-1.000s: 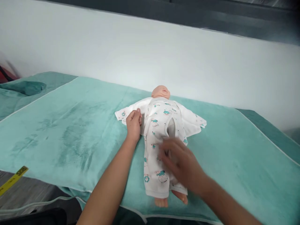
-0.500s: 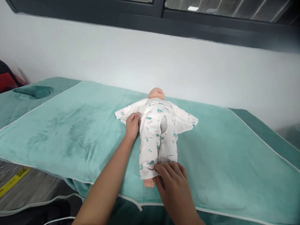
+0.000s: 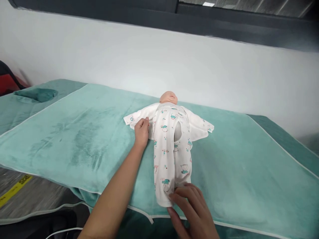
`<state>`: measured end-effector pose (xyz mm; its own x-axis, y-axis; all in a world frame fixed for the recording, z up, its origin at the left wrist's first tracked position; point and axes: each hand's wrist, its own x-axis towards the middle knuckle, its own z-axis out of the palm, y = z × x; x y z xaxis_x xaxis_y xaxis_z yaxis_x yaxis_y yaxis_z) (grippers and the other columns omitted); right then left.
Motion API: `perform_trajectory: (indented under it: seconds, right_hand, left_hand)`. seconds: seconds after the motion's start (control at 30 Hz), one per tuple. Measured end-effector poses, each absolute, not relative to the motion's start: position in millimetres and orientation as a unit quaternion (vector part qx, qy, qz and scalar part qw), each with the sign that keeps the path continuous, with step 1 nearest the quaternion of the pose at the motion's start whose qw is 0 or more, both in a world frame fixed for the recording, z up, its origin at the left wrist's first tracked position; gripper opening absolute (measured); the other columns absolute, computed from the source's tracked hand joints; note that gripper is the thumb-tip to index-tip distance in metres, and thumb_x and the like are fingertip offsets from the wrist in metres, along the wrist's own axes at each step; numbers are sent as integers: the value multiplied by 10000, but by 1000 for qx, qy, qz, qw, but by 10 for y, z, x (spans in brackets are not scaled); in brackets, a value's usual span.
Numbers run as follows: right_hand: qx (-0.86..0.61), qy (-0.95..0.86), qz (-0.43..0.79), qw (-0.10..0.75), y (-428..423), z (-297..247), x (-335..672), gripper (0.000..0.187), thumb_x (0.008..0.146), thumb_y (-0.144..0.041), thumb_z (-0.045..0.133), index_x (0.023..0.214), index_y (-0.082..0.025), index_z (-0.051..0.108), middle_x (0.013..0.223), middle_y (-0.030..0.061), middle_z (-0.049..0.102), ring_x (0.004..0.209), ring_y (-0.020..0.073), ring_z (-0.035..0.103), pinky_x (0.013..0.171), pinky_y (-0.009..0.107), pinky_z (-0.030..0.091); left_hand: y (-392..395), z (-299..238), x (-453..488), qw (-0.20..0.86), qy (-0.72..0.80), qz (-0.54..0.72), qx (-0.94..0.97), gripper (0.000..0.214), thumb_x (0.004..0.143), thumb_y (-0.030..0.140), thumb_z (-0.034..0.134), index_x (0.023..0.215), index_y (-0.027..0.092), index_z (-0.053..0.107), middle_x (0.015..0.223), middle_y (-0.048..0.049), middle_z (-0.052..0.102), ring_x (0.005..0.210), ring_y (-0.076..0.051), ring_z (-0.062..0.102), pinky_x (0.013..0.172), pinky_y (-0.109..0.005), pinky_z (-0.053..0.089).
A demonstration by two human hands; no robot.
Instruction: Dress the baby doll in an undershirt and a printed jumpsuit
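Observation:
A baby doll lies on its back on a green padded cover, its head at the far side. It wears a white long-sleeved shirt, spread out to both sides, and printed white baby trousers with an oval opening at the crotch. My left hand is closed in a pinch at the shirt's edge beside the doll's left-hand side in view. Near the front edge, my right hand pinches the hem of a trouser leg between thumb and fingers. The doll's feet are hidden.
The green plush cover has white piping, and a face hole lies at its far left. Behind it rises a white wall under a dark window frame. A yellow floor strip shows at lower left.
My right hand has moved toward me, drawing the trouser leg longer. The foot that showed below the hem is now covered. My left hand stays at the doll's side.

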<state>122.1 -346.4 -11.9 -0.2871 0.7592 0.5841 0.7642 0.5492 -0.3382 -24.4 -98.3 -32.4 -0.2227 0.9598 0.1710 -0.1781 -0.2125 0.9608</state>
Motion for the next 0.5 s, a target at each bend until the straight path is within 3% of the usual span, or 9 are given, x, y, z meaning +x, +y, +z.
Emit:
perform_trajectory:
  seconds: [0.2,0.37,0.5]
  right_hand:
    - [-603,-718,-14,348,-3608,-492,1498,360,882,-362,628,1198,-213,541,1137,150,602,999,262,637,771,401,591]
    - [-640,-692,22,333,-3568,-663,1622,157,935,-288,526,1071,-228,577,1016,84,652,869,202,677,690,308,595]
    - [-620,-698,47,354,-3543,-486,1645,77,923,-215,506,941,-239,577,952,65,653,805,173,669,672,271,582]
  left_hand:
    - [-990,-318,-242,439,448,639,446,393,854,431,575,580,197,418,507,67,325,472,-83,301,463,-227,250]
    - [-997,-309,-235,434,456,637,445,404,856,433,576,573,198,411,508,64,329,472,-84,307,462,-228,257]
    - [-992,-313,-236,442,456,634,441,416,849,450,587,572,201,403,505,65,330,460,-83,304,449,-227,253]
